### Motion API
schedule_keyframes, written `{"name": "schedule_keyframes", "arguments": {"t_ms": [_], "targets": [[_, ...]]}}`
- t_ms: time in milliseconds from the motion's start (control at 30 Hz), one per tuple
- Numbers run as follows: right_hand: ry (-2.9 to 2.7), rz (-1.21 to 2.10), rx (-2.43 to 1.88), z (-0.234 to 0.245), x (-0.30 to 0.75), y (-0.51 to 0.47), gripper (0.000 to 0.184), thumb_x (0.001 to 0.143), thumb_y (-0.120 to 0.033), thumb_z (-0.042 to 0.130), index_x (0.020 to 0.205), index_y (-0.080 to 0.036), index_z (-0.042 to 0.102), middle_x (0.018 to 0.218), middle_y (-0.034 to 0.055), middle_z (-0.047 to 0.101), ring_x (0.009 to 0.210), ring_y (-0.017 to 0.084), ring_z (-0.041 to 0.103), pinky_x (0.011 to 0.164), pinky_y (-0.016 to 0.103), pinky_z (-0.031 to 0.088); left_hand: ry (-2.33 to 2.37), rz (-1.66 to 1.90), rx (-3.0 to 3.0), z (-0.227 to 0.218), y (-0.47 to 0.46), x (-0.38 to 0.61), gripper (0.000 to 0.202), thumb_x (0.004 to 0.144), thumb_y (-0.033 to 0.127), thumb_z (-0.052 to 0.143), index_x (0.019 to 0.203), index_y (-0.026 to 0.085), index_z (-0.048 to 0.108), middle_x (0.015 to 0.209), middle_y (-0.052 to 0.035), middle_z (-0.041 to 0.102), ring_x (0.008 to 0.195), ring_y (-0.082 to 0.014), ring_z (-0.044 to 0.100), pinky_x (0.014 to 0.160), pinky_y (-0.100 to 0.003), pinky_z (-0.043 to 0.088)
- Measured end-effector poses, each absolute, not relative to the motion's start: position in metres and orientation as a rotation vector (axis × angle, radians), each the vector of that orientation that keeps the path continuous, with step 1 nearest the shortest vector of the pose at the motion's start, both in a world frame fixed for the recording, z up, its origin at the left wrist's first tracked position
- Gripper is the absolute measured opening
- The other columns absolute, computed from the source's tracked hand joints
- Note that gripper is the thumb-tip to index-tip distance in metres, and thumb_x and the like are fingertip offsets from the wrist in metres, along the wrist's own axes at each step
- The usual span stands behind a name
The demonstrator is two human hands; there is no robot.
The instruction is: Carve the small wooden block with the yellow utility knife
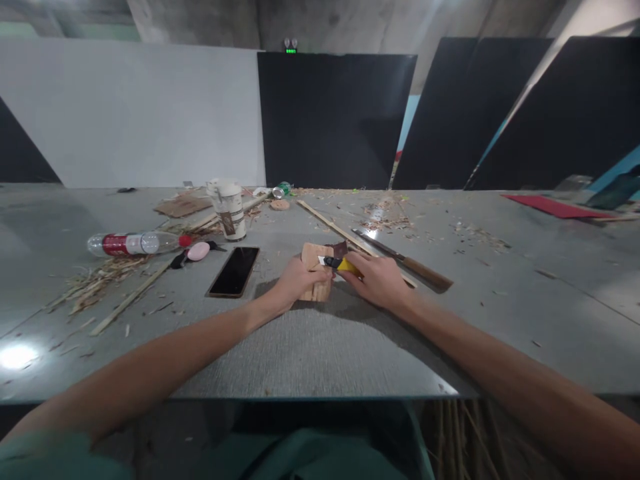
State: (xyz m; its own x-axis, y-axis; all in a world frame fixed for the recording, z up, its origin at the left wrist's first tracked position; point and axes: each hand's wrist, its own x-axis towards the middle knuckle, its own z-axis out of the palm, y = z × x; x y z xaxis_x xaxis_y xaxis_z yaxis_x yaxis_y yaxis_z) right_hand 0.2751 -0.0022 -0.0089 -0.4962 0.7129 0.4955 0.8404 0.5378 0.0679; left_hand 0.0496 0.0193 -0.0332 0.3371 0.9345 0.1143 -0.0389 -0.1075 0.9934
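My left hand (pixel 294 279) is closed around a small block of light wood (pixel 318 291), held just above or on the grey table; I cannot tell which. In my right hand (pixel 376 277) is a yellow and black utility knife (pixel 345 265). Its short blade lies against the upper face of the wood, close to my left thumb. A dark brown piece (pixel 340 250) shows just behind the knife; its kind is unclear. To the right of my right hand lies a long blade with a wooden handle (pixel 425 272).
A phone (pixel 234 272) lies left of my hands. Farther left are a plastic bottle (pixel 135 244), a pink oval object (pixel 199 251) and wood strips. Paper cups (pixel 231 213) and a green can (pixel 281 191) stand or lie behind. Shavings (pixel 387 217) litter the table (pixel 280 360).
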Motion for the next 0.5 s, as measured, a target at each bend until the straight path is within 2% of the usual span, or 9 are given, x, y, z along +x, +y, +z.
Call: {"name": "schedule_keyframes", "arguments": {"t_ms": [167, 500], "targets": [[-2.291, -0.376, -1.309, -0.016, 0.266, -0.006, 0.028, 0.108, -0.043, 0.045, 0.107, -0.020, 0.061, 0.096, 0.0090, 0.076, 0.073, 0.021, 0.064, 0.060, 0.033, 0.026, 0.853, 1.100, 1.398, -0.034, 0.020, 0.050, 0.037, 0.075, 0.034, 0.087, 0.106, 0.018, 0.075, 0.099, -0.0080, 0.076, 0.085, -0.0233, 0.071, 0.072, -0.032, 0.055], [-2.249, -0.383, -1.325, -0.016, 0.260, -0.009, 0.028, 0.106, -0.042, 0.045, 0.103, -0.020, 0.062, 0.089, 0.0078, 0.075, 0.071, 0.020, 0.063, 0.059, 0.033, 0.027, 0.857, 1.116, 1.355, -0.032, 0.020, 0.051, 0.041, 0.071, 0.035, 0.089, 0.105, 0.018, 0.075, 0.098, -0.0089, 0.077, 0.085, -0.0243, 0.071, 0.069, -0.032, 0.055]]}}
